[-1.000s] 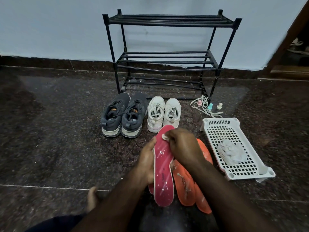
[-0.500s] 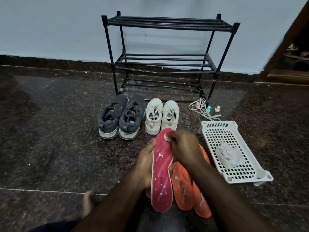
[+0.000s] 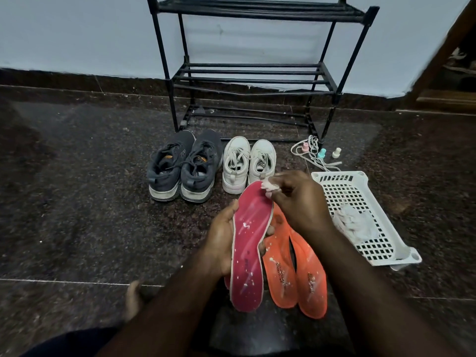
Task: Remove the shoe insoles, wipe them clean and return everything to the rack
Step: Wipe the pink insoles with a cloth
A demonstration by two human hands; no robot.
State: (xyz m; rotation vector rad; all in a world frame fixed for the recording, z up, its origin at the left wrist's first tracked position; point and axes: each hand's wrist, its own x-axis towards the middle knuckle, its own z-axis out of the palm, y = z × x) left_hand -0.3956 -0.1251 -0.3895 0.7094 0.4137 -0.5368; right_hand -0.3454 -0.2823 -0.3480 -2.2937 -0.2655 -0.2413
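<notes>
The left hand (image 3: 221, 243) gripped a speckled pink insole (image 3: 251, 243) by its edge; the right hand (image 3: 296, 199) pinched a small white wad (image 3: 270, 185) against its toe. Two orange insoles (image 3: 296, 269) lay just beside it on the floor (image 3: 77, 202), below the shoes (image 3: 213, 166) and rack (image 3: 257, 78).

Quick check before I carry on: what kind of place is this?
Likely a home entryway or hallway floor. A black shoe rack stands against a painted wall, two pairs of shoes sit on the dark stone floor, and a wooden door frame shows at the right.
</notes>
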